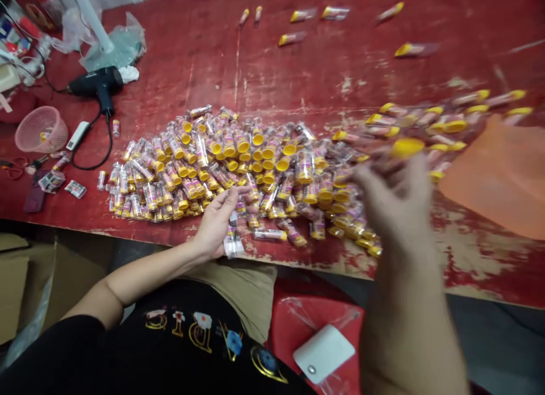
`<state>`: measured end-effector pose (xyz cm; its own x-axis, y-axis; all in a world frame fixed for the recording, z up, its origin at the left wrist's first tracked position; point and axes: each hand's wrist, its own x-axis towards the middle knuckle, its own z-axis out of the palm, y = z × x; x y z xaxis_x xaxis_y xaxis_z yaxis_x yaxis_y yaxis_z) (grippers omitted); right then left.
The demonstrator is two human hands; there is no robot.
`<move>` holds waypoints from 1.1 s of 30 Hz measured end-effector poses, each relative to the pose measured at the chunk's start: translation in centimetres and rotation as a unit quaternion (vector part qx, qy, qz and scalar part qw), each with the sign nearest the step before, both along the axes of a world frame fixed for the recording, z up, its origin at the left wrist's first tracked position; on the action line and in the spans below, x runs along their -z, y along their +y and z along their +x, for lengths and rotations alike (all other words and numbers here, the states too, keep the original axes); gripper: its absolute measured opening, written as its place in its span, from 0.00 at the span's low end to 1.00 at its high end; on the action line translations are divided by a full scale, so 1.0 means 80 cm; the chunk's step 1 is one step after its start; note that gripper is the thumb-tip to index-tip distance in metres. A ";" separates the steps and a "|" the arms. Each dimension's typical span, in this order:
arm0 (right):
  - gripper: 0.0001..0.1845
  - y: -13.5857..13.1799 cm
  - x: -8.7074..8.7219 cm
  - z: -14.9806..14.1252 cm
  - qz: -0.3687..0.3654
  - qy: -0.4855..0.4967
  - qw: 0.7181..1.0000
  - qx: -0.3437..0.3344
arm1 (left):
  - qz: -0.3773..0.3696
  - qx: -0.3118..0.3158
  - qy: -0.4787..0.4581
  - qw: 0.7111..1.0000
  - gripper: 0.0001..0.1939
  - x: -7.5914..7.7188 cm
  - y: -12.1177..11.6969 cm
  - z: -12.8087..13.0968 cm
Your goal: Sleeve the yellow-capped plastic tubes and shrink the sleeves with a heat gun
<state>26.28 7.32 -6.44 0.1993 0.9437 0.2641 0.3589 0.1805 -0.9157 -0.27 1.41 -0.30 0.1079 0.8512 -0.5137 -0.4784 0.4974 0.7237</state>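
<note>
Resting open left hand (216,223) near vials (221,162), bench edge (128,231); right hand (395,207) blurred, unclear.

A worn, red-painted workbench (272,60) carries a large heap of clear tubes with yellow caps (221,168), with more lying scattered toward its far side. A black heat gun (96,83) rests beside crumpled clear plastic bags (114,43), near a pink plastic basket (41,129), a white corded device (79,135) and red-handled scissors (12,169). An orange sheet (498,176) lies at right.
</note>
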 end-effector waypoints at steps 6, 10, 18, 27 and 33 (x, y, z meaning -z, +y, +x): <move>0.21 -0.111 -0.021 -0.184 -0.110 0.219 0.968 -0.056 | 0.069 -0.017 0.013 0.997 0.29 0.010 -0.014 0.010; 0.17 -0.103 -0.019 -0.186 -0.052 0.209 0.976 -0.015 | 0.050 -0.031 0.019 0.998 0.31 0.012 -0.023 -0.002; 0.18 -0.114 -0.027 -0.177 -0.029 0.254 0.967 -0.017 | -0.072 -0.053 -0.079 0.993 0.25 -0.002 -0.017 -0.008; 0.21 -0.153 -0.036 -0.189 0.092 0.258 0.959 0.077 | -0.169 -0.045 -0.140 0.975 0.15 -0.025 -0.017 -0.010; 0.25 -0.154 -0.033 -0.199 0.196 0.174 0.958 0.118 | -0.159 0.004 -0.152 0.975 0.19 -0.025 -0.028 -0.009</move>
<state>10.33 -5.03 -3.83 0.5350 0.7029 0.4687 0.1185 0.4868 -0.8654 -0.96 -0.85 1.69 0.3024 0.6528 -0.6946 -0.6424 0.6779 0.3574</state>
